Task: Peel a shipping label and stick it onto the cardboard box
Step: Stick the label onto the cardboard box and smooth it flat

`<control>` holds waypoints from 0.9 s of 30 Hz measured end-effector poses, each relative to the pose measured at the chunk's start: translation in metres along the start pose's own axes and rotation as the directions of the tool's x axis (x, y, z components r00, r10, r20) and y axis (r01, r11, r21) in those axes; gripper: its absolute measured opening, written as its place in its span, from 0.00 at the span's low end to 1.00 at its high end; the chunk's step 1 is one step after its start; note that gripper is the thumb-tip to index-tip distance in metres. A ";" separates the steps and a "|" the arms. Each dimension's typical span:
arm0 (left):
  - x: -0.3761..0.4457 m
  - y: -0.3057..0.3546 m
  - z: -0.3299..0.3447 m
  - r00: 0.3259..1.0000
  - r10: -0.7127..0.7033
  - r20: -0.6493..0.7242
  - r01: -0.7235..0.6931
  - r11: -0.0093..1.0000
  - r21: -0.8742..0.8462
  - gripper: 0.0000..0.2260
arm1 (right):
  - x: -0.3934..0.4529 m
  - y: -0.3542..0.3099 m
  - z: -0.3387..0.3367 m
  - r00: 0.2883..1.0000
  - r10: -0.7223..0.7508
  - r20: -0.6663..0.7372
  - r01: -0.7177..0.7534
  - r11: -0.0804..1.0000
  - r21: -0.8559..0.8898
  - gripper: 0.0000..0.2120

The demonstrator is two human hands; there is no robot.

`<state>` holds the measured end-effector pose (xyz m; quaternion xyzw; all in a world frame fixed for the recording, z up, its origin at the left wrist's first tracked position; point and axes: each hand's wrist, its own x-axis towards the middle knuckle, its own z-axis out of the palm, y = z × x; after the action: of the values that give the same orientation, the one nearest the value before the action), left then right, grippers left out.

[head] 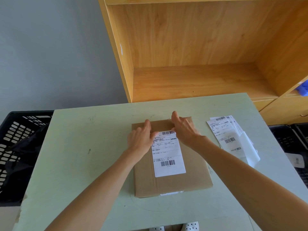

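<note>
Cardboard box [173, 179] bears shipping label [168, 155]; both hands' fingers [152, 135] flat, spread, pressing label's far corners.

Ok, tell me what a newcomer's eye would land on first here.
First, the white shipping label lying on top of the cardboard box at the table's middle, with the left hand and right hand pressing its far edge. Next, the loose labels to the right, and the black crate at the left.
</note>
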<state>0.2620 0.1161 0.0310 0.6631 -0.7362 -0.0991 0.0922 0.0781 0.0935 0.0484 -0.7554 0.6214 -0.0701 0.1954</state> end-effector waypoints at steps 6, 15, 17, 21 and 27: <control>0.000 -0.002 0.001 1.000 -0.004 -0.013 0.004 1.000 -0.026 0.15 | -0.007 0.014 -0.017 0.993 0.107 -0.049 -0.105 0.994 0.041 0.16; -0.020 0.014 0.022 0.953 0.039 -0.302 -0.054 0.998 -0.039 0.16 | -0.016 0.008 0.021 0.953 0.263 -0.153 -0.241 0.959 0.146 0.37; -0.020 0.017 0.027 0.955 0.028 -0.295 -0.058 0.994 -0.094 0.17 | -0.016 0.010 0.020 0.950 0.273 -0.151 -0.241 0.950 0.201 0.33; -0.019 0.014 0.030 0.948 -0.035 -0.316 -0.044 0.970 -0.238 0.12 | -0.013 0.014 0.018 0.946 0.279 -0.164 -0.227 0.933 0.280 0.27; -0.014 0.002 0.028 0.940 -0.046 -0.337 -0.073 0.940 -0.333 0.14 | -0.014 0.018 0.018 0.947 0.253 -0.200 -0.193 0.942 0.276 0.22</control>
<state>0.2544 0.1306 0.0043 0.6389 -0.6856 -0.1082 0.3317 0.0653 0.1081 0.0267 -0.6352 0.7079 -0.2138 0.2228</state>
